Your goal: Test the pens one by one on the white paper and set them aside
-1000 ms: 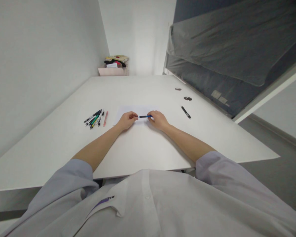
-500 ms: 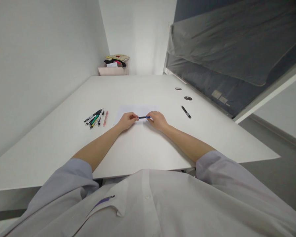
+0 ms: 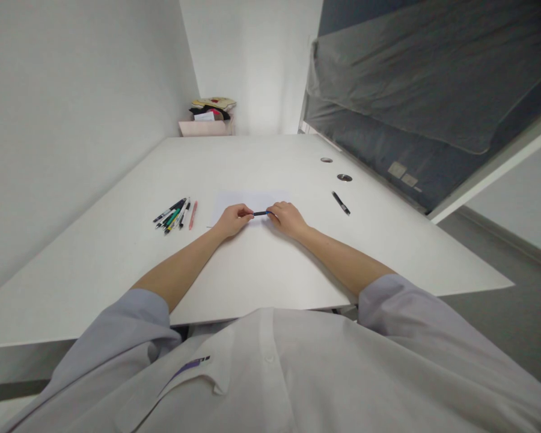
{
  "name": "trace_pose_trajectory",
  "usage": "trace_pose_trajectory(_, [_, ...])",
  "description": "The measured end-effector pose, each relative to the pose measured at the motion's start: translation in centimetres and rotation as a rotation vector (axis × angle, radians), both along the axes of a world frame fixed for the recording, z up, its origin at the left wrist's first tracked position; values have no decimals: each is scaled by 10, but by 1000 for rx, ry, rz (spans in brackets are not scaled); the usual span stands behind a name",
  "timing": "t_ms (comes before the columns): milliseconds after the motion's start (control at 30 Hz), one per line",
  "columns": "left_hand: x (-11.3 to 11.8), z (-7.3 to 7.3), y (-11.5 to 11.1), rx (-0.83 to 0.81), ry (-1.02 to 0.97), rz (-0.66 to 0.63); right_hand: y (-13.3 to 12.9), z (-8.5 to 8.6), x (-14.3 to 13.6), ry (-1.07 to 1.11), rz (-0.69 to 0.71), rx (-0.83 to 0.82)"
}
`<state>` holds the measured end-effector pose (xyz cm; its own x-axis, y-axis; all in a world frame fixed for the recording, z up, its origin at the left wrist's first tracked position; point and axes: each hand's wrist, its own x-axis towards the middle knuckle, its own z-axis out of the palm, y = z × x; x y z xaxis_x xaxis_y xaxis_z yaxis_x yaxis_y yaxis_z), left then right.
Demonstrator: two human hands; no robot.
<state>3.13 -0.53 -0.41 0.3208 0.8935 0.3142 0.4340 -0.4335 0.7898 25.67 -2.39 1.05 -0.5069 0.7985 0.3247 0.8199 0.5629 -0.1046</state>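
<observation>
A dark pen with a blue part (image 3: pixel 260 213) lies level between my two hands, above a white sheet of paper (image 3: pixel 247 197). My left hand (image 3: pixel 234 220) pinches its left end between thumb and fingers. Closed around the blue right end is my right hand (image 3: pixel 287 218), whose fingers hide part of it. To the left, a loose pile of several pens (image 3: pixel 174 216) rests on the white table, with a pink pen (image 3: pixel 193 215) beside it. A single black pen (image 3: pixel 341 203) lies apart at the right.
The white table (image 3: pixel 261 264) reaches back to a pink box (image 3: pixel 206 128) heaped with cloth and other items. Two round grommets (image 3: pixel 344 177) (image 3: pixel 326 160) sit in the tabletop at the right, near a dark covered panel (image 3: pixel 365 135).
My right hand's fingers have shifted slightly left along the pen and cover more of its blue end. My left hand has hardly moved.
</observation>
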Motion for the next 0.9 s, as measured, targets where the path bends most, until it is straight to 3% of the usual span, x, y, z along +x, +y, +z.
trace_pose_trajectory(400, [6, 7, -10, 123, 116, 59, -4, 4, -2, 32, -83, -70])
trace_pose_trajectory(667, [6, 5, -7, 86, 75, 94, -3, 5, -1, 67, -75, -40])
trace_pose_trajectory(900, [3, 10, -5, 20, 221, 102, -1, 4, -1, 60, -72, -33])
